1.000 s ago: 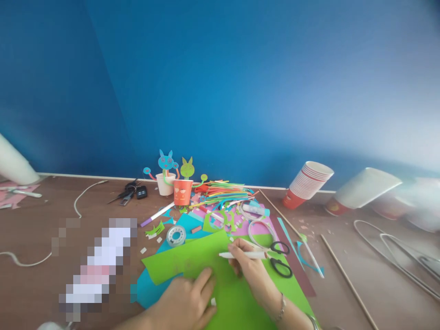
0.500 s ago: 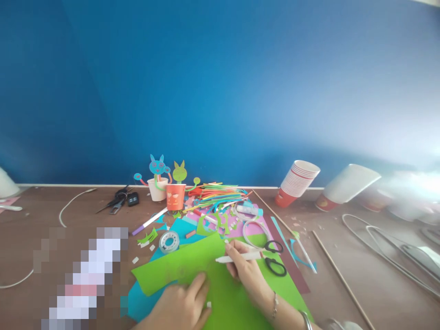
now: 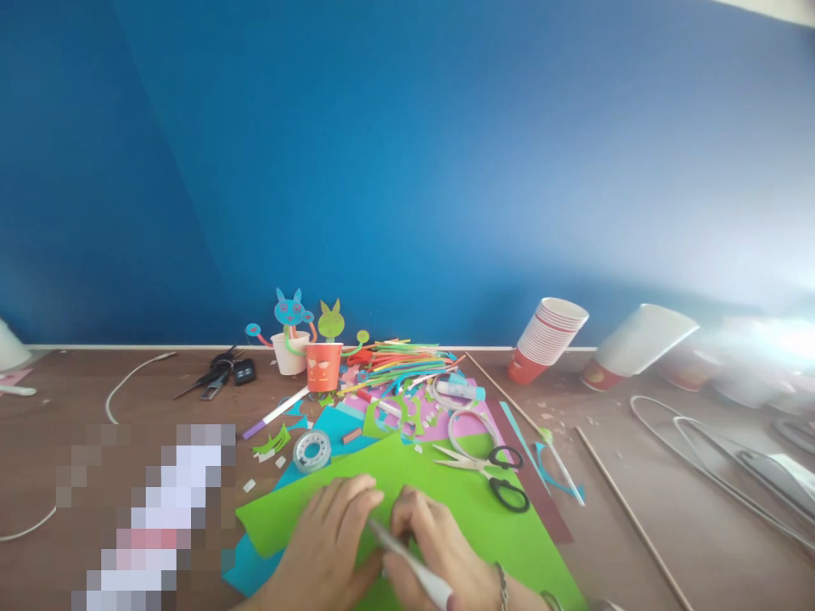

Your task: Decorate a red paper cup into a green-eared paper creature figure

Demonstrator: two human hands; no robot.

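Note:
My right hand (image 3: 439,539) is closed around a white marker (image 3: 417,573), whose narrow end points up and left toward the fingers of my left hand. The marker is slightly blurred. My left hand (image 3: 334,526) lies on the green paper (image 3: 280,505), its thumb and fingers apart and close to the marker's narrow end. Underneath, a larger green sheet (image 3: 509,543) extends to the right, and a blue sheet (image 3: 245,568) shows at the left. Scissors (image 3: 487,467) with black handles rest on the green sheet, beyond my right hand.
Behind the papers lie a tape roll (image 3: 311,451), a purple-ended marker (image 3: 273,413), paper scraps and colourful pipe cleaners (image 3: 407,363). Two cups with paper animal figures, one white (image 3: 291,355) and one red (image 3: 323,369), stand near the wall. Stacked cups (image 3: 548,335), a wooden stick (image 3: 627,509) and cables occupy the right.
My right hand has moved left and nearer, turning the marker so it slants up-left. My left hand has shifted slightly up and left. The scissors' blades are now uncovered.

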